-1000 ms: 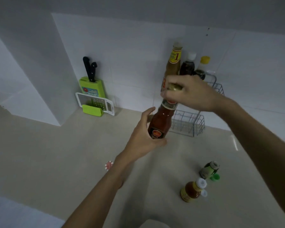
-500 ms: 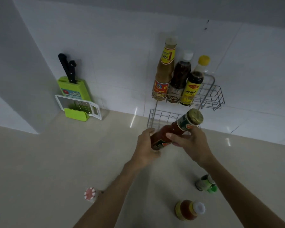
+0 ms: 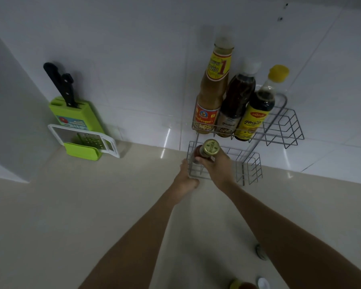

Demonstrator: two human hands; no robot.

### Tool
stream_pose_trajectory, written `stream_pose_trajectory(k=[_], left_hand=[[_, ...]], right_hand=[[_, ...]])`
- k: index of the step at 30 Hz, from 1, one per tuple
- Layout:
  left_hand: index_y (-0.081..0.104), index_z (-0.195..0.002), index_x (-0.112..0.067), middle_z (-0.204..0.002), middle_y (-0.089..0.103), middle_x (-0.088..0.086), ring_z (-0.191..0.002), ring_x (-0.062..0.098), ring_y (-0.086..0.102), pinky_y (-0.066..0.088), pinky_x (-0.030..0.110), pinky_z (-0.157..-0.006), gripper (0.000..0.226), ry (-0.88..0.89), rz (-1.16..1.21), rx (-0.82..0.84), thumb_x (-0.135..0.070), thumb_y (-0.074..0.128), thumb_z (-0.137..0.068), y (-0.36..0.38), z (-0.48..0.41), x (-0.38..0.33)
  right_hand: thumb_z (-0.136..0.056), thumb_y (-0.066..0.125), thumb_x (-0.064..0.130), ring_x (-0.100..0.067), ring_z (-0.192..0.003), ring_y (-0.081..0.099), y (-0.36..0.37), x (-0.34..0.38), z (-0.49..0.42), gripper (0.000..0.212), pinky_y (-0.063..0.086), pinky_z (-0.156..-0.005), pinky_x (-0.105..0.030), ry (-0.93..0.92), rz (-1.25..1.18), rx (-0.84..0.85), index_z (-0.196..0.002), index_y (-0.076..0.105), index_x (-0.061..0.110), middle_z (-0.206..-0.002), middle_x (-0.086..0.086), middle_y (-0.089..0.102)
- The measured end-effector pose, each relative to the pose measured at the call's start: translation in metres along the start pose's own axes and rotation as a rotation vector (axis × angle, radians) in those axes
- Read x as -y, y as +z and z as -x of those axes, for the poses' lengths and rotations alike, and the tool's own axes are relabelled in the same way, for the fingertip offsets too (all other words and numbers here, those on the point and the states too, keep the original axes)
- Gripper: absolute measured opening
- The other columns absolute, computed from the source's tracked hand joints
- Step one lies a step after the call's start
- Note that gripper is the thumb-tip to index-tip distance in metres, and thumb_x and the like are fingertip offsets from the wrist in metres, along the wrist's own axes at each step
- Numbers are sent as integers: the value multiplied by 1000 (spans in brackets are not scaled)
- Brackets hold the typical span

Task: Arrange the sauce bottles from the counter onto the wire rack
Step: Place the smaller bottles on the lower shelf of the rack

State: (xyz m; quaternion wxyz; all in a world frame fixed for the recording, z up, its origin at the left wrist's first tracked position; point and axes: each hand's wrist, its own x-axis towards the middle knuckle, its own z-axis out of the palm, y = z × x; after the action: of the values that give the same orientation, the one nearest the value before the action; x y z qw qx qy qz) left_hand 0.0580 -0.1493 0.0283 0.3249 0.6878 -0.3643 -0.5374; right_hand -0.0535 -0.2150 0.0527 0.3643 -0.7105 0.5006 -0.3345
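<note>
A two-tier wire rack (image 3: 251, 170) stands against the tiled wall. Its upper tier holds three bottles: a tall tan sauce bottle (image 3: 212, 90), a dark bottle with a white cap (image 3: 236, 101) and a dark bottle with a yellow cap (image 3: 258, 107). My right hand (image 3: 217, 165) grips the neck of a red sauce bottle with a gold cap (image 3: 210, 147), which stands upright inside the left end of the lower tier. My left hand (image 3: 186, 178) rests against the rack's lower front left corner, fingers curled by the wire.
A green knife block with black knives (image 3: 71, 109) and a white grater (image 3: 86, 140) stand at the wall to the left. On the counter near the bottom right lie a small orange bottle (image 3: 244, 285) and part of another bottle (image 3: 261, 252), partly hidden by my right arm.
The red bottle went from tilted above the counter, held in both hands, to upright inside the rack's lower tier. My left hand let go of it and dropped to the rack's corner.
</note>
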Motion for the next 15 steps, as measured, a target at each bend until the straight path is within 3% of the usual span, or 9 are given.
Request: stream_pose_trajectory(k=[3, 6, 12, 15], left_hand=[[1, -155, -27, -162, 18, 0, -138, 19, 33, 41, 30, -94, 93, 6, 7, -18, 2, 53, -84, 0, -3, 5], [-1, -155, -34, -161, 22, 0, -140, 25, 34, 43, 42, -107, 98, 17, 24, 10, -2, 53, -79, 1, -2, 10], [-3, -153, -40, -163, 18, -1, -140, 25, 36, 43, 49, -108, 106, 10, 41, 43, -12, 55, -68, 0, -11, 18], [-8, -154, -33, -166, -1, 1, -148, 27, 20, 36, 44, -114, 104, -31, -24, 34, -8, 55, -76, 0, -1, 7]], right_hand=[[-78, 75, 25, -19, -101, 64, 9, -8, -11, 46, 52, -84, -27, 5, 95, 69, -118, 55, 16, -109, -1, 69], [-83, 70, 34, -23, -104, 64, 14, -4, -20, 47, 54, -88, -40, 22, 108, 107, -122, 48, 20, -119, -4, 66], [-88, 65, 35, -27, -114, 58, 17, -5, -29, 49, 46, -90, -34, 66, 180, 200, -126, 46, 11, -126, -10, 62], [-91, 62, 33, -30, -116, 57, 17, -4, -27, 48, 43, -88, -31, 123, 162, 224, -128, 44, 9, -128, -13, 60]])
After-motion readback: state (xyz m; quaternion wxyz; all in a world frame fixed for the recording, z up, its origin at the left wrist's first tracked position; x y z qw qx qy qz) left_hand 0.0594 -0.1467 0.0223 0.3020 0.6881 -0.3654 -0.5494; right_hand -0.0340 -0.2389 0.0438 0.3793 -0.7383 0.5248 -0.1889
